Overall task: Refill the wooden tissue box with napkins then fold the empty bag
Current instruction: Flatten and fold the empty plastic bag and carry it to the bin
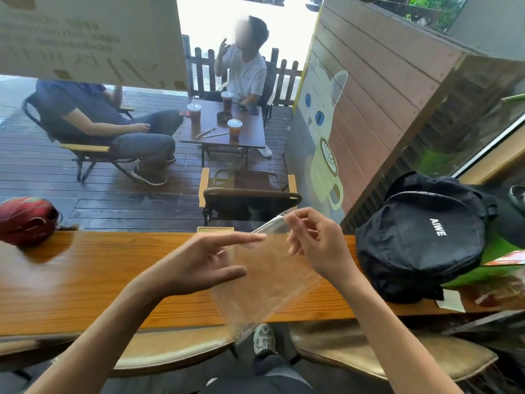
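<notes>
An empty clear plastic bag (pixel 264 282) hangs above the wooden counter (pixel 85 280), slanting from upper right down to its lower corner near the counter's front edge. My right hand (pixel 315 243) pinches the bag's top edge between thumb and fingers. My left hand (pixel 210 260) is beside the bag's left side with fingers spread, index finger touching the film near its top. The wooden tissue box (pixel 215 230) stands at the counter's far edge, mostly hidden behind my left hand; only its top rim shows.
A black backpack (pixel 420 237) sits on the counter at the right, a red bag (pixel 27 220) at the far left. Paper slips (pixel 451 301) lie by the backpack. Two stools (pixel 176 351) stand below the counter. Behind the window, two people sit at a small table.
</notes>
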